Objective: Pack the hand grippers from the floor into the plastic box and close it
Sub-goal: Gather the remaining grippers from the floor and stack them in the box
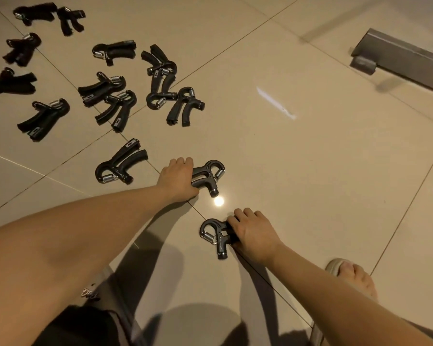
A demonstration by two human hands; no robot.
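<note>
Several black hand grippers with steel springs lie scattered on the beige tiled floor (310, 158), mostly at the upper left. My left hand (178, 178) grips the handles of one hand gripper (209, 174) lying on the floor. Nearer to me, my right hand (253, 233) grips the handles of another hand gripper (215, 236), also on the floor. A further hand gripper (119, 163) lies just left of my left hand. No plastic box is in view.
A grey metal frame with a foot (395, 56) stands at the upper right. My foot in a light sandal (353, 278) is at the lower right. A bright light reflection (219, 201) sits between my hands.
</note>
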